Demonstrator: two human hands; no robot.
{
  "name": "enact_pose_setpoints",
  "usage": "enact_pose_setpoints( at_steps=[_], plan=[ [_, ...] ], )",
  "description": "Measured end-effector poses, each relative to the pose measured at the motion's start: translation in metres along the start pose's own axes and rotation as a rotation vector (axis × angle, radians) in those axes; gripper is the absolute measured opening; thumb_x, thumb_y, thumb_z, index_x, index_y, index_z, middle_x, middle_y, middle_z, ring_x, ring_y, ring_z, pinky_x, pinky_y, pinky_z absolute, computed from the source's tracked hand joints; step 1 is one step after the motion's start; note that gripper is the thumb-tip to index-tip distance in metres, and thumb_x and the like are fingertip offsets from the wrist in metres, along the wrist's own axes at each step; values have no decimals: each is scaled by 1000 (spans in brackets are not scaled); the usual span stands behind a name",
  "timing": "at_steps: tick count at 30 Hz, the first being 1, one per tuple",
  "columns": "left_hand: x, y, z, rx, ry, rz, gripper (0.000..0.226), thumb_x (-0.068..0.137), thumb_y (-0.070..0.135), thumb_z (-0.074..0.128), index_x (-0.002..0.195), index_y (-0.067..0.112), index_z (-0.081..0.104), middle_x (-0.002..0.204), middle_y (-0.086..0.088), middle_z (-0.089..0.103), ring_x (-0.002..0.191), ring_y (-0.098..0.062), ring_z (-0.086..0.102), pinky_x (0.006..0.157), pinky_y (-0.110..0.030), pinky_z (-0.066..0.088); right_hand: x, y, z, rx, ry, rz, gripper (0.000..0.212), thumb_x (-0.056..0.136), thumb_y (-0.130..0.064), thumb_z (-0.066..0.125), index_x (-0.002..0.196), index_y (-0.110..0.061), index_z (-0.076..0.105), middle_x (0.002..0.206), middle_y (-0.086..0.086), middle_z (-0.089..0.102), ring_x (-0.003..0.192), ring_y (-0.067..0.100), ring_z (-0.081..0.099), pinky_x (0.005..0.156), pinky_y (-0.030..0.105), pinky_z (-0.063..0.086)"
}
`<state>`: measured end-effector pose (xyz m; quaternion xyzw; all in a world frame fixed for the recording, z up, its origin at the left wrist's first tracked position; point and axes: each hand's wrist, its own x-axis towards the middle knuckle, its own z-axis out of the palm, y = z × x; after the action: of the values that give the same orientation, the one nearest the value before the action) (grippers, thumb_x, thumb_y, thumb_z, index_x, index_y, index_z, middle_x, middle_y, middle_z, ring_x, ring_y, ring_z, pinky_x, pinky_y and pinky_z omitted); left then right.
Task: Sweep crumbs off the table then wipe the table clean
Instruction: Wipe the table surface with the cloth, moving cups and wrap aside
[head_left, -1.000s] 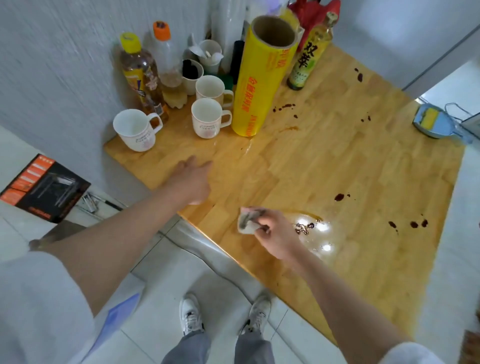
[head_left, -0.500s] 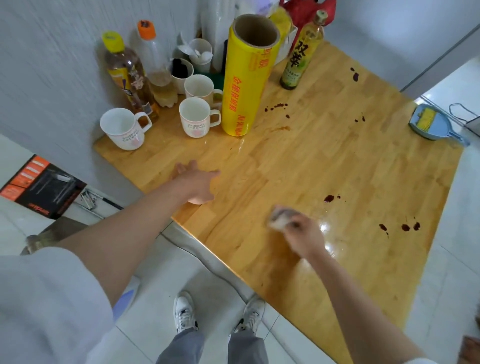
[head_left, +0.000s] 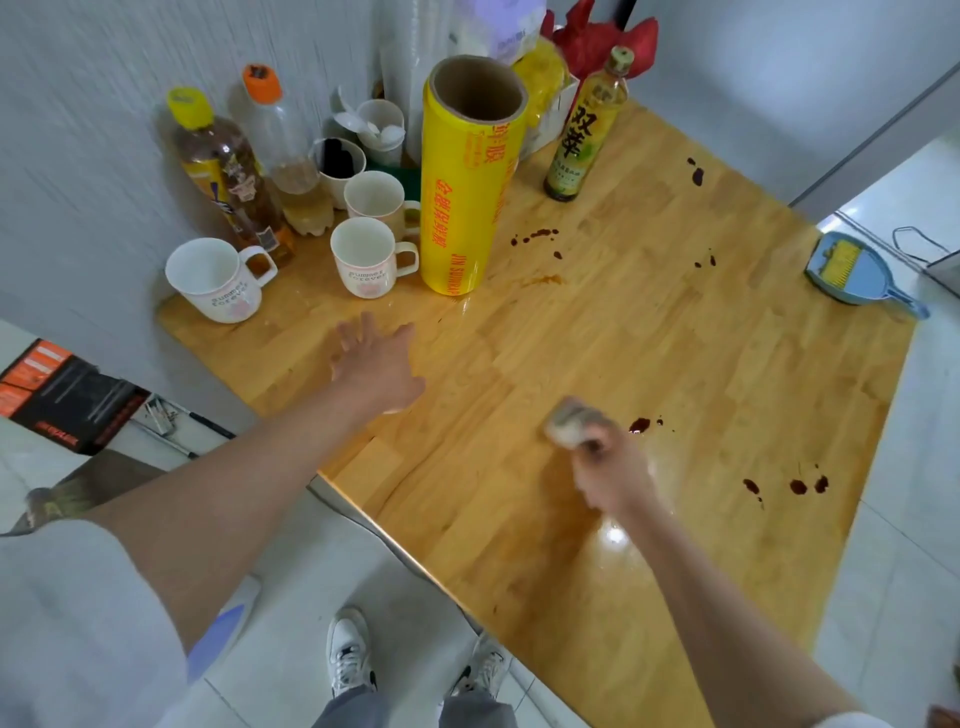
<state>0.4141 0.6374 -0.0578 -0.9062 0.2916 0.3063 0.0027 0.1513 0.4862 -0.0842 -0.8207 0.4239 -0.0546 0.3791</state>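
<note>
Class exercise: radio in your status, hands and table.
Left hand open, resting on table. Right hand gripping cloth. Dark stain just ahead.

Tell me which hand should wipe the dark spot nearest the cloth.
Right. The right hand already grips the cloth just beside that dark spot; the left hand is farther off, open and empty.

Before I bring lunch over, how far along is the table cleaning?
Partly done. The near table shines wet, no spots there. The right hand grips a cloth beside a dark spot; the left hand rests flat. Spots farther back remain.
</note>
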Motion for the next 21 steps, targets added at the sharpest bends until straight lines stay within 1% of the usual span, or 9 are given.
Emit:
enact_pose_setpoints(
  at_steps=[3, 5, 8, 10, 12, 15, 17, 19, 21],
  plan=[
    [15, 18, -2, -22, 21, -14, 92, 89, 54, 64, 158, 33, 6, 165, -15, -8, 148, -50, -2, 116, -61, 25, 33, 9, -14, 108, 297, 463, 16, 84, -4, 41, 81, -12, 55, 75, 3, 65, 50, 25, 64, 42, 37, 55],
    [24, 31, -1, -19, -18, -36, 97, 86, 58, 65, 158, 33, 6, 164, -17, -6, 147, -51, 1, 115, -62, 27, 32, -9, 20, -11, 202, 167, 14, 79, -9, 41, 80, -13, 55, 82, 6, 68, 64, 28, 70, 51, 40, 59],
    [32, 38, -1, 28, -68, -72, 100, 85, 60, 66, 158, 31, 5, 163, -20, -6, 146, -54, 3, 111, -65, 30, 7, -38, 57, -161, -347, -330, 29, 86, -18, 49, 106, -23, 69, 130, 2, 64, 104, 17, 67, 77, 30, 58],
    [34, 38, -1, 48, -69, -75, 102, 82, 62, 68, 158, 32, 6, 163, -20, -3, 145, -54, 6, 110, -64, 33, 20, -25, 40, -200, -429, -528, 33, 87, -13, 52, 110, -20, 73, 138, -7, 61, 119, 7, 61, 91, 25, 54],
    [35, 36, -1, 53, -48, -73, 103, 81, 63, 68, 158, 33, 7, 163, -20, -1, 145, -54, 7, 110, -63, 33, 48, -7, 12, -134, -161, -330, 30, 85, -6, 50, 97, -22, 72, 110, -3, 74, 89, 16, 72, 72, 30, 58],
    [35, 36, 2, 48, -59, -70, 103, 81, 63, 69, 158, 32, 7, 163, -20, -2, 145, -53, 7, 110, -63, 34, 93, 4, -15, 27, 236, 277, 24, 85, 4, 44, 73, -17, 48, 86, -3, 61, 51, 26, 55, 47, 34, 44],
    [34, 37, 1, 50, -57, -78, 103, 82, 62, 69, 158, 32, 6, 163, -19, -4, 146, -53, 6, 110, -63, 33, 104, -23, 3, -85, 237, 230, 21, 82, 2, 53, 76, -18, 57, 103, 5, 62, 76, 33, 63, 58, 36, 52],
    [36, 37, 1, 48, -53, -78, 104, 81, 62, 69, 158, 33, 6, 163, -19, -4, 146, -53, 5, 110, -64, 32, 97, -59, 36, -231, 81, 1, 28, 88, -3, 54, 110, -13, 69, 127, 13, 60, 98, 32, 66, 77, 37, 57],
    [36, 36, 2, 32, -48, -75, 105, 81, 63, 69, 158, 33, 6, 163, -19, -4, 146, -53, 4, 110, -64, 32, 76, -77, 63, -331, -152, -212, 29, 96, -13, 49, 119, -15, 66, 131, 8, 59, 90, 29, 67, 70, 35, 54]
  ],
)
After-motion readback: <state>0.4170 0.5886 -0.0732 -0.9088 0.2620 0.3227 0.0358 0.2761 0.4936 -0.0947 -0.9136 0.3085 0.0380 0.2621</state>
